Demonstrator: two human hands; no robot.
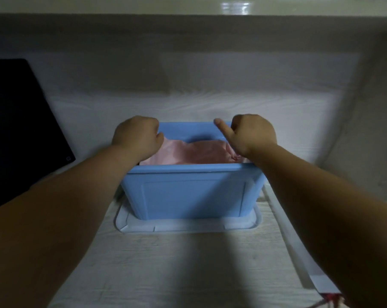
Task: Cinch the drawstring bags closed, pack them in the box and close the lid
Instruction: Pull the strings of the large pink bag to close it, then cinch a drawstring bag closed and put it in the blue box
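At the centre of the frame a blue box [193,194] stands open on a pale wood-grain table [188,270], resting on what looks like its own lid [188,226], whose light rim shows around the box's base. Pink drawstring bags [194,153] lie inside, filling the box almost to the rim; how many there are cannot be told. The left hand [137,137] is curled over the far left corner of the box, fingers folded down out of sight, so whether it grips the rim or the fabric cannot be told. The right hand [251,135] is a loose fist at the far right corner, thumb pointing toward the upper left. A dark flat panel [19,127] fills the left edge, well apart from the box. A white strip [299,252] runs down the lower right beside the right forearm.
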